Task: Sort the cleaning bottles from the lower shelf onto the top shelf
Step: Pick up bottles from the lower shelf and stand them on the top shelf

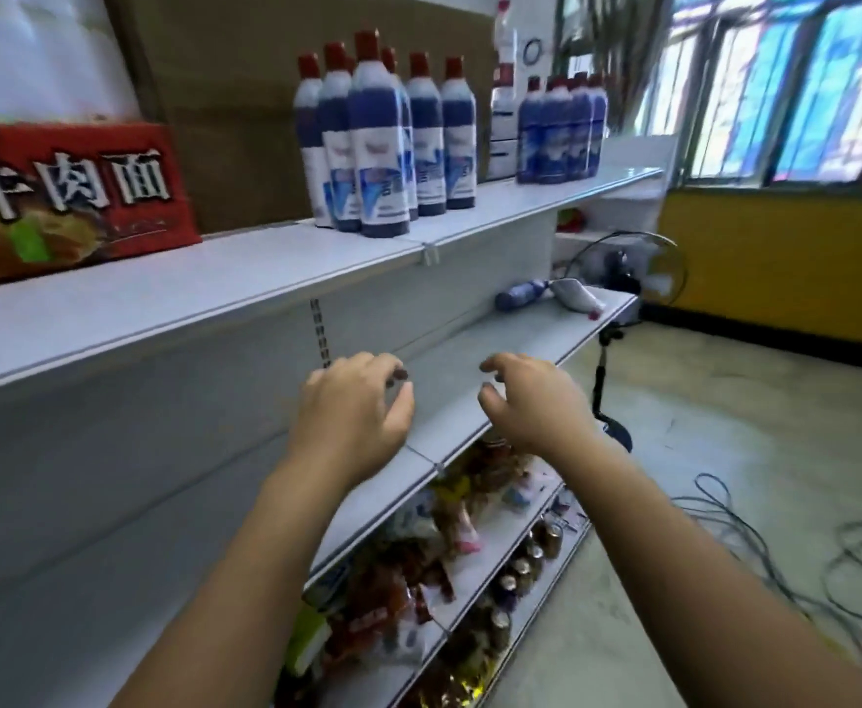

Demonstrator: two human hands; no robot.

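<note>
- Blue cleaning bottles are in neither hand: the left hand (352, 406) and the right hand (531, 401) hold nothing, with fingers loosely curled, spread, and palms facing down.
- Both hands hover side by side, apart from each other, over the front part of the white metal lower shelf (520, 334).
- At the far end of that shelf, two bottles lie on their sides: a blue plastic bottle (520, 294) and, just beside it on the right, a white plastic bottle (577, 297) with a pinkish cap. Whether the two touch cannot be told.
- The white metal top shelf (214, 293) carries a near cluster of blue red-capped bottles (377, 145) with white-and-blue labels. All stand upright and are packed close together.
- A far cluster of blue red-capped bottles (561, 130) stands upright further along the same shelf, apart from the near one.
- A tall white bottle (503, 94) stands between the two clusters, towards the back.
- A red cardboard carton (61, 196) printed with white characters sits at the left end of the top shelf.
- The shelves under the lower shelf hold packaged snacks (393, 595) and a row of metal cans (520, 569).
- A black pedestal fan (638, 268) stands beyond the shelf end, and dark cables (750, 554) lie on the grey floor.
</note>
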